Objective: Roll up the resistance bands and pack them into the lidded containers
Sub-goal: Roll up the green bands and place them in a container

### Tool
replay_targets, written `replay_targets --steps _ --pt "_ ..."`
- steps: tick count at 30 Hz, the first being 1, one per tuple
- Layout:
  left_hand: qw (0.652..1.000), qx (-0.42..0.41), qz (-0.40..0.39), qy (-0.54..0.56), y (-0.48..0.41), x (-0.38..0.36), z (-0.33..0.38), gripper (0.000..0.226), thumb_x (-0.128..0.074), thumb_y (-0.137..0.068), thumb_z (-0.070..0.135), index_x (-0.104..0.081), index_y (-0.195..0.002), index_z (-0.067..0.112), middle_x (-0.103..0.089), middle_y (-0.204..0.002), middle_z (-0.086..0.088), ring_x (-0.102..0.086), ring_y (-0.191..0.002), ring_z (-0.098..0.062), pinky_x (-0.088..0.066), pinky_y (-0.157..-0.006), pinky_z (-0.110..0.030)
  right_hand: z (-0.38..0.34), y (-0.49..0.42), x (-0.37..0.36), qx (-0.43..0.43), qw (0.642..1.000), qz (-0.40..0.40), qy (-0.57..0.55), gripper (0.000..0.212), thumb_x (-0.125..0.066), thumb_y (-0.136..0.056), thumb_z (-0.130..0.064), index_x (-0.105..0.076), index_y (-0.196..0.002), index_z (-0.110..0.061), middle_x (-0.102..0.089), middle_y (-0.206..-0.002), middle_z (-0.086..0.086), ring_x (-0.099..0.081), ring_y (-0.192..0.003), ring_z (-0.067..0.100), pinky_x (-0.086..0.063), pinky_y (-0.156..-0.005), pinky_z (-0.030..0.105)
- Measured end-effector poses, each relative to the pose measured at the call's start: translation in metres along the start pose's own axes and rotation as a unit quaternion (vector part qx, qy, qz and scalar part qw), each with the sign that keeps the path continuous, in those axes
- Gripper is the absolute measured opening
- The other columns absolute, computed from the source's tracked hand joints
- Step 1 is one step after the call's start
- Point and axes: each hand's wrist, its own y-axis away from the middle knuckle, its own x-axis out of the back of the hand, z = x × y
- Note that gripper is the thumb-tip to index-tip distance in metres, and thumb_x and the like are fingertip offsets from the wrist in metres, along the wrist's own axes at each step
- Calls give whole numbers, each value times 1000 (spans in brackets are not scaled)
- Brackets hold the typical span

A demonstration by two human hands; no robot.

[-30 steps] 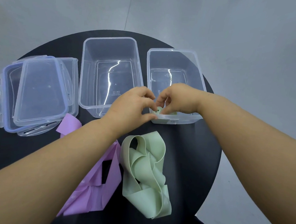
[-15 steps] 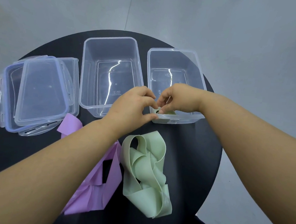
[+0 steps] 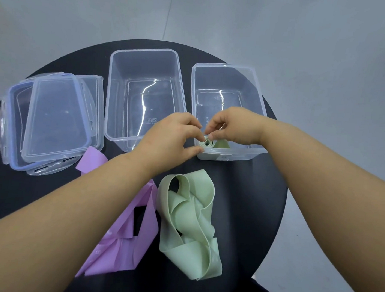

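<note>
We look down on a round black table (image 3: 251, 204), which carries everything. On its left side lies a stack of clear lids (image 3: 54, 116), one of them with a blue edge, placed a little crooked one over the other. Just to the right of the stack, in the middle and toward the far side, stands the larger clear container (image 3: 145, 50), open, and we see nothing inside it. To the right of it, close but apart, stands the second clear container (image 3: 224, 66), also open. On the near half of the table a purple band (image 3: 123, 249) lies loose and folded, partly under the left forearm, and one end of it reaches to the near edge of the lids. Just beside it on the right, a light green band (image 3: 187, 223) lies in loose twisted loops, not rolled. Both forearms reach from the near side to the second container. The left hand (image 3: 169, 138) has its fingers curled at the near left corner of this container, with the thumb along the near wall and the fingertips against a rolled green band (image 3: 206, 143). The right hand (image 3: 235, 125) comes over the near rim and pinches the top of the same roll between thumb and forefinger. The roll stands on its end inside this container, in that near left corner, touching the near wall.
</note>
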Motion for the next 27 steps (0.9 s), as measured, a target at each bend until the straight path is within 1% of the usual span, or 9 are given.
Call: replay_targets --steps 4,7,11,16,18,21,24,25,27 --pt "1000 -10 14 -4 2 2 2 13 -72 -78 21 -75 -88 13 -67 -101 -7 -60 -96 -28 -40 -78 -29 0 4 1 -4 1000 12 -9 13 -64 -89 -26 -66 -102 -24 -55 -82 -16 -51 -74 -1 -36 -60 9" --pt "1000 -13 26 -5 4 4 3 20 -63 -80 29 -75 -84 15 -68 -95 -6 -61 -92 -28 -43 -76 -31 -2 8 0 -1 999 45 -23 13 -62 -90 -26 -66 -103 -25 -59 -87 -12 -53 -78 1 -36 -55 5" --pt "999 -25 45 -7 11 8 3 31 -52 -82 35 -75 -83 14 -68 -88 -4 -61 -86 -29 -41 -79 -30 -8 16 -5 5 997 71 -41 11 -62 -90 -25 -66 -99 -26 -66 -105 -1 -57 -87 8 -45 -77 20" --pt "997 2 80 2 35 14 8 31 -50 -81 33 -74 -81 14 -67 -81 -4 -59 -79 -27 -34 -78 -21 -20 41 -10 -8 987 136 -80 10 -61 -90 -25 -68 -97 -25 -66 -97 -3 -57 -87 11 -46 -79 23" --pt "996 38 79 23 53 13 12 32 -49 -80 35 -74 -83 16 -66 -82 -2 -58 -81 -25 -33 -77 -20 -29 59 -19 -19 983 151 -102 8 -60 -90 -25 -67 -92 -22 -65 -91 -3 -58 -83 12 -48 -72 26" --pt "991 114 52 51 83 8 20 28 -55 -79 34 -73 -94 19 -66 -91 0 -57 -89 -23 -29 -79 -17 -38 86 -47 -74 990 75 -99 19 -66 -85 -34 -65 -95 -18 -61 -87 -6 -55 -75 11 -48 -72 28" --pt "984 166 20 66 108 0 30 32 -60 -82 29 -66 -112 20 -59 -113 0 -53 -107 -21 -30 -89 -20 -45 105 -82 -145 988 -13 -45 58 -71 -72 -56 -53 -115 -22 -56 -105 -7 -56 -95 13 -48 -84 30" --pt "981 180 11 75 114 -3 33 36 -64 -84 26 -62 -120 20 -54 -123 0 -48 -116 -20 -29 -94 -19 -49 107 -92 -157 987 -18 -31 66 -71 -69 -59 -49 -119 -22 -52 -110 -7 -55 -100 13 -47 -84 31" --pt "974 211 -5 86 121 -11 36 52 -66 -84 24 -49 -133 21 -42 -139 0 -35 -131 -15 -21 -102 -17 -55 109 -109 -155 988 7 0 64 -71 -70 -57 -47 -118 -23 -47 -114 -8 -55 -102 14 -48 -81 34"
